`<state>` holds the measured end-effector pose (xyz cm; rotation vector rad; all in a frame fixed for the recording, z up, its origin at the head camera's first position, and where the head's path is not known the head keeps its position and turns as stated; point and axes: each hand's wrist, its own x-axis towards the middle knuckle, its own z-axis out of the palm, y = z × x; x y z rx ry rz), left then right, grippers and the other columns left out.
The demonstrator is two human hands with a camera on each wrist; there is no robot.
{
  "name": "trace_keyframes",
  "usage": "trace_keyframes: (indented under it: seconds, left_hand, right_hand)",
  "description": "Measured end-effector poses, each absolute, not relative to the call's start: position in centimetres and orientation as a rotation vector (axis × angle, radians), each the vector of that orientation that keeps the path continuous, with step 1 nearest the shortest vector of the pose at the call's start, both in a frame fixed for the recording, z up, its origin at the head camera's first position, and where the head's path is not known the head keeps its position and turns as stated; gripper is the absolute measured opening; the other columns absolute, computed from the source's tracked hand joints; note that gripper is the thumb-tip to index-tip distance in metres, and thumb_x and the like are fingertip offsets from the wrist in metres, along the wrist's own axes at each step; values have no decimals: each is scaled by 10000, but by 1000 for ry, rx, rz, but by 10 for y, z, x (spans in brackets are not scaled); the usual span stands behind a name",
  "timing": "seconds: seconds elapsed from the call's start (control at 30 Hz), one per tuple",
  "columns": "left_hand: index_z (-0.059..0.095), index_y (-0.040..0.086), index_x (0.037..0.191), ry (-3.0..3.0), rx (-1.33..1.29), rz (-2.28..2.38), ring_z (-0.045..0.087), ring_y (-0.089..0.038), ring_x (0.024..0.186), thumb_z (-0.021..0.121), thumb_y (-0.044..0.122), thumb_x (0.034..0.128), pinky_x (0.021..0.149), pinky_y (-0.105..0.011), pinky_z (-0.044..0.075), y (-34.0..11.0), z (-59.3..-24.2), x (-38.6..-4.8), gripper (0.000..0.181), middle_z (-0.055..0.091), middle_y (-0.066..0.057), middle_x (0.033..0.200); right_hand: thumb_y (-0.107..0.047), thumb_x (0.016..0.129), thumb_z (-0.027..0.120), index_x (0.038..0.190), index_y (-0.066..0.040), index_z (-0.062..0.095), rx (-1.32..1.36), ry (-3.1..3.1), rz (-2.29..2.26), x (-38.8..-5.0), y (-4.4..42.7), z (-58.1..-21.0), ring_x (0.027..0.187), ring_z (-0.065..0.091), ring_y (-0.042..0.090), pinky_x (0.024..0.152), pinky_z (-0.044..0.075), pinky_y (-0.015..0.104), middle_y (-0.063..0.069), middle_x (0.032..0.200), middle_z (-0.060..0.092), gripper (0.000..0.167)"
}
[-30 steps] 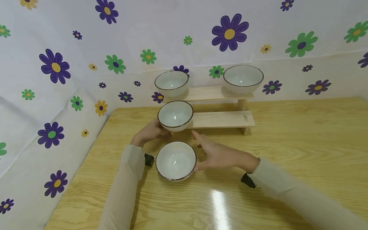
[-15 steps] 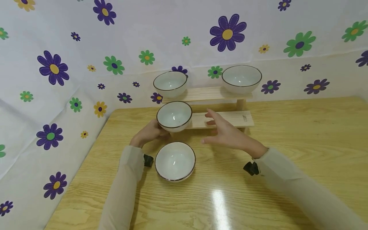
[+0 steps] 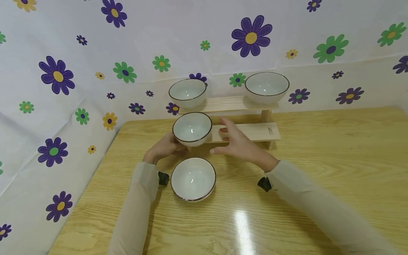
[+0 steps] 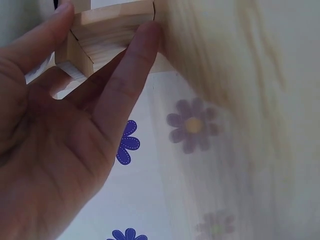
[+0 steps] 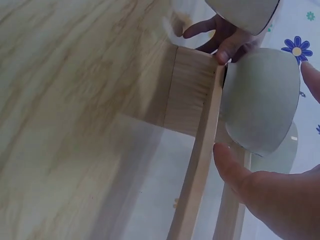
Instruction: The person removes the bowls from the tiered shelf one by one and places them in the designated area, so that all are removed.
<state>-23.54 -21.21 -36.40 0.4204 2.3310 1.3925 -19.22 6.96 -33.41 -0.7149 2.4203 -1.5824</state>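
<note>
A white bowl with a dark rim [image 3: 192, 129] stands at the left end of the lower shelf of a wooden rack [image 3: 259, 131]. My left hand [image 3: 165, 147] grips the rack's left end, below and beside that bowl; in the left wrist view its thumb and fingers lie round the wooden end piece [image 4: 112, 25]. Just right of the same bowl is my right hand [image 3: 240, 143], fingers spread and holding nothing. The right wrist view shows the bowl [image 5: 262, 100] between its thumb and a fingertip, with no clear contact.
Another white bowl [image 3: 193, 180] stands on the table [image 3: 334, 170] in front of the rack, between the forearms. On the upper shelf [image 3: 226, 103] are a left bowl [image 3: 188, 94] and a right bowl [image 3: 267, 88]. A flower-patterned cloth [image 3: 191, 32] hangs behind.
My right hand has left the side of the front bowl, moved up and right over the lower shelf, then come back left towards the shelf bowl. My left hand has stayed at the rack's end.
</note>
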Motion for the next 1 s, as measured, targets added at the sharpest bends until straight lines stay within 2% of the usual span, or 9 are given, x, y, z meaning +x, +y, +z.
trace_keyframes:
  seconds: [0.2,0.37,0.6,0.73,0.87,1.0]
  left_hand:
    - [386,-92,1507,2372,424,1359,606,-398,1130,626,-66,923,1071,-546,526,-211,-362,-233,632,534,-323,1411]
    - [406,-103,1488,2389,411,1349,609,-412,1115,622,-79,914,1061,-550,532,-213,-361,-232,613,562,-329,1361]
    - [380,-100,1513,2385,408,1357,548,-411,1188,617,-85,907,1093,-572,499,-211,-359,-229,651,512,-326,1435]
    - [370,-100,1518,2375,395,1354,579,-392,1147,612,-73,920,1067,-550,527,-212,-360,-229,645,532,-328,1406]
    - [392,-97,1499,2370,404,1351,632,-334,1027,601,-62,941,1004,-480,576,-212,-362,-231,597,590,-314,1293]
    - [397,-94,1487,2383,444,1364,627,-302,964,605,-76,928,916,-391,589,-212,-363,-232,597,596,-291,1247]
  right_hand:
    - [-13,834,838,1609,56,139,-736,2371,-1685,-196,55,-337,1448,353,495,1162,427,560,302,1614,243,1046]
    - [31,801,851,1599,49,172,-779,2318,-1769,-200,42,-336,1422,393,479,1133,458,567,271,1584,292,1048]
    - [70,758,874,1573,43,223,-861,2265,-1846,-208,31,-338,1378,448,416,1072,532,504,251,1552,327,1044]
    - [-2,754,899,1588,48,213,-864,2365,-1766,-212,29,-338,1422,374,393,1169,427,532,254,1571,313,1081]
    - [-39,750,912,1611,41,185,-871,2404,-1704,-216,27,-338,1471,285,385,1248,288,540,257,1603,265,1130]
    - [-61,729,926,1619,6,213,-859,2411,-1693,-218,23,-340,1470,280,385,1239,288,569,239,1607,270,1142]
